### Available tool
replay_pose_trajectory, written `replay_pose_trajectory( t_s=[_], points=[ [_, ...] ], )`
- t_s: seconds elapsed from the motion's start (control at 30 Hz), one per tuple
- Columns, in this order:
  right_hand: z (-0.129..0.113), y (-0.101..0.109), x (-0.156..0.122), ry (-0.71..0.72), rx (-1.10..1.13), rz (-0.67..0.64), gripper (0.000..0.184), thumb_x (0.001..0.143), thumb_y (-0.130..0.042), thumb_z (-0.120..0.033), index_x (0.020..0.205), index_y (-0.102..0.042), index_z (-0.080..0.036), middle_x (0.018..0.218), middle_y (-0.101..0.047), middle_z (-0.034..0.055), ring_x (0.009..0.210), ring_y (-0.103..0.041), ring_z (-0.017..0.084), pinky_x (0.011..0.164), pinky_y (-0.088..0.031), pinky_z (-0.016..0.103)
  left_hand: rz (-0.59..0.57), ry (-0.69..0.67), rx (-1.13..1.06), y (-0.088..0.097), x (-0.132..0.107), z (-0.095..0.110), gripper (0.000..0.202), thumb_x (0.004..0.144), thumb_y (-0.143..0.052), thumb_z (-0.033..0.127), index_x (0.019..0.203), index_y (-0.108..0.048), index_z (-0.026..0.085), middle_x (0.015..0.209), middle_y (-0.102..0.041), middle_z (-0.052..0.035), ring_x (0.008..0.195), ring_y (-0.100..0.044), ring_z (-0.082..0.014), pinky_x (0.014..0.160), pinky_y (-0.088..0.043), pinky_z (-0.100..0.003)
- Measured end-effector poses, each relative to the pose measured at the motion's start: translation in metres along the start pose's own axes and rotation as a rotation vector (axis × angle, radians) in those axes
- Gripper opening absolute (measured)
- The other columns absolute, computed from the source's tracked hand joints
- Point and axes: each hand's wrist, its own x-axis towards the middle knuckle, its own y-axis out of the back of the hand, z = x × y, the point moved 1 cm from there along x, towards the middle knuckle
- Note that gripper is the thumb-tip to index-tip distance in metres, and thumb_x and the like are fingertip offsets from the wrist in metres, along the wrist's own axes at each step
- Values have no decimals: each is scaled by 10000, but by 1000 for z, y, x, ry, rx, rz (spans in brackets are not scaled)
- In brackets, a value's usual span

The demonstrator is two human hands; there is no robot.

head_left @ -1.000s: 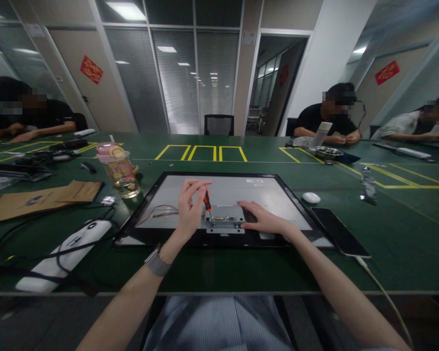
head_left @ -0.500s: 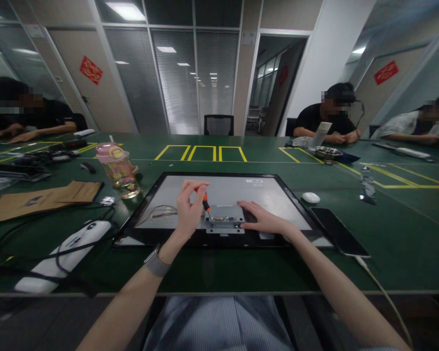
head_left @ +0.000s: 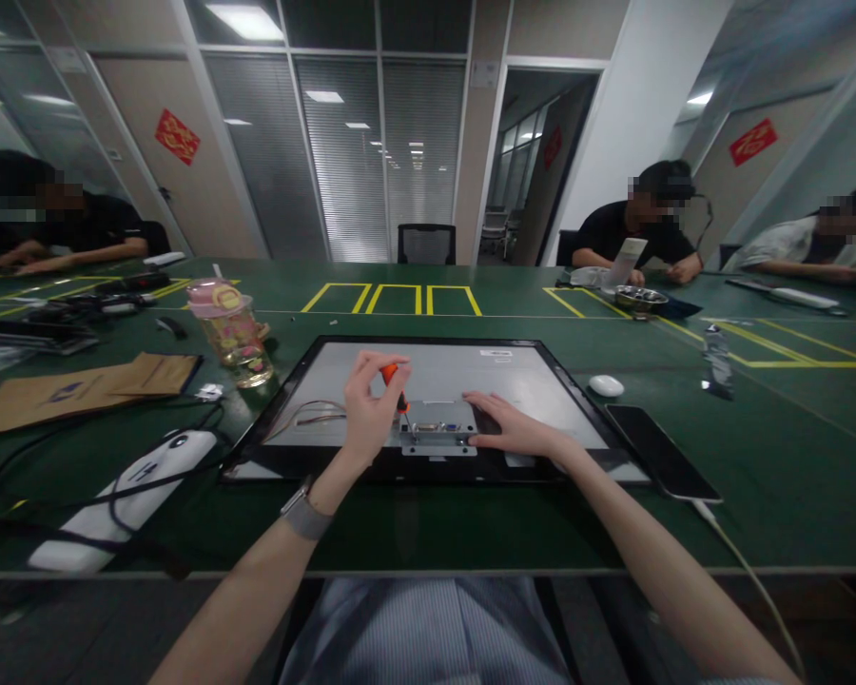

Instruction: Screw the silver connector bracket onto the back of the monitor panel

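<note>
My left hand (head_left: 371, 404) grips an orange and black screwdriver (head_left: 391, 375) by its handle. The screwdriver leans with its shaft pointing down at the left end of a metal bracket (head_left: 438, 449) that carries a row of ports. Under both hands lies a flat display panel (head_left: 428, 371), grey-backed with a black frame. My right hand (head_left: 514, 426) rests on the panel, fingers stretched out, its thumb at the bracket's right end. Thin wires (head_left: 318, 411) run across the panel left of the bracket. The exact contact of the screwdriver tip is too small to make out.
To the left are a pink-lidded bottle (head_left: 232, 333), a brown paper bag (head_left: 78, 390) and a white power strip (head_left: 128, 499) with black cables. Right of the panel lie a white mouse-like case (head_left: 606, 385) and a phone (head_left: 660, 452) on a cable. Other people sit across the table.
The screwdriver's handle has turned slightly within my left hand's fingers. My right hand stays in place on the panel.
</note>
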Motion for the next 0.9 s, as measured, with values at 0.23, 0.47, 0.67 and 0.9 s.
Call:
replay_pose_trajectory(
  t_s=[0.23, 0.47, 0.67, 0.9],
  points=[
    [-5, 3, -1, -10, -20, -15, 837, 810, -518, -642, 1462, -269, -180, 1523, -311, 123, 1412, -271, 248, 1190, -130, 455, -75, 119, -127, 0, -4, 0, 313, 943, -397, 257, 1168, -609, 207, 1036, -669, -57, 928, -595, -159, 857, -448, -307],
    [-1, 0, 0, -2, -12, 1, 811, 809, -521, -639, 1449, -298, -196, 1516, -330, 116, 1410, -275, 257, 1186, -133, 473, -44, 57, -29, -1, 0, -4, 135, 816, -642, 270, 922, -692, 202, 812, -593, -11, 788, -550, -137, 784, -439, -272],
    [-1, 0, 0, -6, -8, 1, 817, 808, -523, -641, 1458, -279, -209, 1520, -322, 109, 1407, -282, 263, 1188, -129, 472, -39, 87, -122, 1, 1, 1, 250, 923, -456, 274, 957, -692, 199, 938, -647, -42, 913, -582, -160, 831, -446, -289],
    [-3, 1, 0, -4, -10, 4, 808, 808, -519, -645, 1454, -289, -217, 1518, -327, 109, 1409, -279, 260, 1185, -140, 475, -91, 147, -122, -1, -2, -3, 241, 891, -529, 291, 1073, -661, 206, 935, -656, -46, 860, -588, -155, 815, -454, -296]
  ],
)
